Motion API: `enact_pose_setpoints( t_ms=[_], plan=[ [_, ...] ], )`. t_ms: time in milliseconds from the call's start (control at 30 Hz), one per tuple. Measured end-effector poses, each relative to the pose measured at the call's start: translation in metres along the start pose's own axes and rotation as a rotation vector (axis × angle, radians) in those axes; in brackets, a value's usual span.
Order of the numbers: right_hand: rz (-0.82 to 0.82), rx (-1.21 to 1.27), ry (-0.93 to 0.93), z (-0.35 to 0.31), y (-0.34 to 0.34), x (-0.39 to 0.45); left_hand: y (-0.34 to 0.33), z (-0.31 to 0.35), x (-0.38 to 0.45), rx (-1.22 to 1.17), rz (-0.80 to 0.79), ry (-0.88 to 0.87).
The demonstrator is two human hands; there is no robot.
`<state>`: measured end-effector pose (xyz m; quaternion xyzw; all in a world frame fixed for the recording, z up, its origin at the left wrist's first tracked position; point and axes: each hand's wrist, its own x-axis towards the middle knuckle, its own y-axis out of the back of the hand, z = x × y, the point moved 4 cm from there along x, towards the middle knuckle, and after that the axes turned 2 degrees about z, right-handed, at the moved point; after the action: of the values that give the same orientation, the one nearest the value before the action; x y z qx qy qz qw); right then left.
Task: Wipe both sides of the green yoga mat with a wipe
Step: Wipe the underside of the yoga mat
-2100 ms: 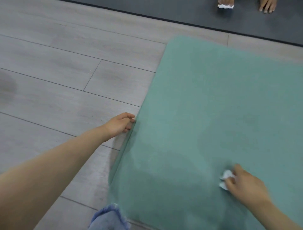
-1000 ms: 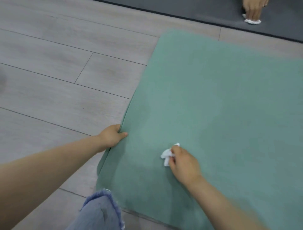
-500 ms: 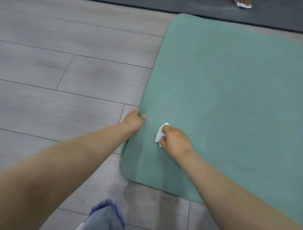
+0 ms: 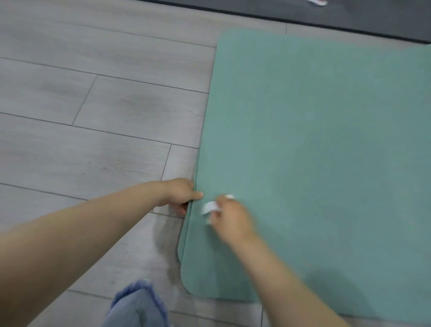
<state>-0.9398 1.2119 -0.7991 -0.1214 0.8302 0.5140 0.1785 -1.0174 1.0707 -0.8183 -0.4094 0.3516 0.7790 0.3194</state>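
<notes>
The green yoga mat [image 4: 321,144] lies flat on the grey wood floor and fills the right half of the view. My left hand [image 4: 179,193] grips its left edge, thumb on top and fingers tucked under. My right hand [image 4: 231,217] presses a small crumpled white wipe [image 4: 208,207] onto the mat just right of that edge, close to my left thumb. The right hand is blurred by motion.
A dark grey mat [image 4: 349,16] runs along the far edge of the floor, with a white scrap [image 4: 317,1] on it. My knee in frayed blue denim [image 4: 137,305] shows at the bottom. Grey floorboards [image 4: 93,116] spread to the left.
My right hand has swept the wipe leftward across the mat, from the right side to beside the left edge. My left hand stays on that edge. The view has shifted.
</notes>
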Motion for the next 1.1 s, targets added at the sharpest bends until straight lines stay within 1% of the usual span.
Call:
enact_pose_setpoints(
  t_ms=[67,100,133,167,233,300,367,400,433,467,500,567,600,667,700,733,767,833,867,933,967,1000,1033,1067,1100],
  plan=[
    [-0.167,0.008,0.271,-0.060,-0.033,-0.011,0.004,0.001,0.000,0.112,0.023,-0.007],
    [-0.247,-0.042,0.362,-0.072,-0.041,-0.016,0.004,0.001,0.001,0.122,0.023,-0.011],
    [-0.276,-0.101,0.401,-0.071,-0.044,-0.018,0.004,-0.001,0.001,0.119,0.027,-0.018],
    [-0.241,-0.074,0.356,-0.060,-0.037,-0.017,0.003,-0.002,0.001,0.135,0.038,-0.029],
    [-0.119,-0.011,0.150,-0.008,-0.016,-0.021,0.001,-0.001,-0.002,0.239,0.081,-0.063],
    [-0.036,-0.003,-0.071,0.066,0.015,-0.039,0.002,0.000,-0.004,0.346,0.146,-0.099],
    [0.041,-0.043,-0.357,0.147,0.051,-0.067,0.005,0.001,-0.006,0.424,0.187,-0.114],
    [0.055,-0.069,-0.478,0.176,0.065,-0.079,0.007,0.002,-0.007,0.456,0.205,-0.116],
    [0.064,-0.090,-0.547,0.190,0.067,-0.083,0.007,0.003,-0.007,0.485,0.218,-0.119],
    [0.063,-0.092,-0.570,0.185,0.062,-0.082,0.006,0.005,-0.008,0.513,0.223,-0.117],
    [0.070,-0.121,-0.520,0.165,0.050,-0.074,0.005,0.006,-0.008,0.537,0.219,-0.108],
    [0.039,-0.118,-0.368,0.091,0.014,-0.055,0.005,0.010,-0.008,0.571,0.199,-0.083],
    [-0.021,-0.072,-0.257,0.044,-0.006,-0.048,0.006,0.012,-0.009,0.578,0.190,-0.076],
    [-0.227,0.041,0.010,-0.038,-0.036,-0.049,0.008,0.014,-0.008,0.582,0.186,-0.074],
    [-0.301,0.054,0.099,-0.058,-0.042,-0.050,0.008,0.014,-0.008,0.584,0.193,-0.071],
    [-0.333,0.026,0.142,-0.059,-0.041,-0.048,0.007,0.014,-0.008,0.580,0.201,-0.068],
    [-0.299,0.011,0.143,-0.045,-0.037,-0.046,0.006,0.013,-0.007,0.562,0.204,-0.064],
    [-0.170,0.086,0.032,0.012,-0.017,-0.053,0.005,0.012,-0.006,0.500,0.198,-0.040],
    [-0.098,0.138,-0.077,0.049,-0.003,-0.065,0.004,0.011,-0.006,0.482,0.198,-0.023],
    [0.042,0.130,-0.333,0.137,0.030,-0.099,0.003,0.011,-0.005,0.482,0.241,-0.007],
    [0.058,0.098,-0.478,0.177,0.044,-0.117,0.003,0.011,-0.004,0.478,0.292,-0.013],
    [0.040,0.086,-0.606,0.205,0.056,-0.130,0.001,0.012,-0.004,0.450,0.343,-0.027],
    [0.021,0.083,-0.659,0.221,0.061,-0.133,-0.001,0.012,-0.004,0.403,0.381,-0.040],
    [0.003,0.095,-0.632,0.224,0.059,-0.127,-0.003,0.013,-0.004,0.356,0.409,-0.054],
    [-0.006,0.121,-0.538,0.212,0.054,-0.117,-0.006,0.013,-0.004,0.324,0.422,-0.056]
  ],
)
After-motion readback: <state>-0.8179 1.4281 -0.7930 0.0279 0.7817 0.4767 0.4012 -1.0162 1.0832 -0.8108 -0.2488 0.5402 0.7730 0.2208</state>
